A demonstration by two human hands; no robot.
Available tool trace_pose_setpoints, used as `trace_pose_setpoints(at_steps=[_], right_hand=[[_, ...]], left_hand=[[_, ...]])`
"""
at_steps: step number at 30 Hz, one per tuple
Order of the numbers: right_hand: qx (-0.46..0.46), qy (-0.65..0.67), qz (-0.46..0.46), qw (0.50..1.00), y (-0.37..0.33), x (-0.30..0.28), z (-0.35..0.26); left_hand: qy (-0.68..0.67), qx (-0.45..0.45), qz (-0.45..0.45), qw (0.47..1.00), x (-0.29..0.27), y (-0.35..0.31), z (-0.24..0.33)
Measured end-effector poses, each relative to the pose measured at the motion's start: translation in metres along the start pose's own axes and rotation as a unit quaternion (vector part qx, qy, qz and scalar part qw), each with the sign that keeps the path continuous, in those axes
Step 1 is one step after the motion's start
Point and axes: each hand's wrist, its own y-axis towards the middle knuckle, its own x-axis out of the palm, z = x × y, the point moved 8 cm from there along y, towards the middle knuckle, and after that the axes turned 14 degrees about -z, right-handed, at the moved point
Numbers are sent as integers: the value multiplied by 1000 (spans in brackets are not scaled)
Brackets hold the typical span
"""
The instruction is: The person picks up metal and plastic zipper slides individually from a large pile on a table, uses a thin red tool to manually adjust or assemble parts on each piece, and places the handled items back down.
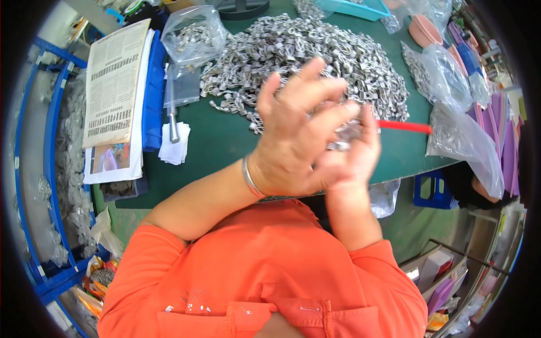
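Both my hands meet over the green table in front of a heap of small silver metal pieces with loops [304, 45]. My left hand [296, 127], a bracelet on its wrist, has its fingers stretched apart and lies partly across my right hand; motion smears its fingertips. My right hand [358, 152] is curled round a few silver metal pieces [345, 135], which show between the palms. A thin red strip or handle [406, 127] sticks out to the right from behind my right hand; I cannot tell whether the hand grips it.
A screwdriver-like metal tool [173, 127] rests on white paper slips [173, 149] at left. Beside it, printed sheets [115, 84] lean against a blue bin [154, 93]. Plastic bags of metal pieces [194, 36] and a turquoise tray [360, 8] ring the heap; another bag [462, 138] overhangs the right edge.
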Motion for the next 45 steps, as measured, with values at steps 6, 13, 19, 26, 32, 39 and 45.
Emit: trace_pose_setpoints(at_steps=[6, 13, 19, 26, 32, 39, 45], right_hand=[[-341, -324, 170, 866, -126, -40, -196], [-312, -594, 384, 634, -208, -120, -239], [-372, -732, 161, 548, -119, -22, -188], [-135, -897, -194, 374, 9, 29, -29], [-87, -921, -267, 272, 13, 17, 18], [-26, -884, -362, 295, -28, -2, 24], [-20, -837, -420, 349, -51, 0, 16]], left_hand=[[8, -18, -19, 1000, 4, 22, -82], [79, 17, -256, 963, 70, 75, -122], [128, 60, -240, 960, 66, 54, -104], [130, 52, -219, 966, 44, 6, -80], [55, -33, -219, 974, 28, -51, -79], [23, -47, -276, 960, 37, -96, -42], [57, -108, -305, 944, 41, -117, -42]])
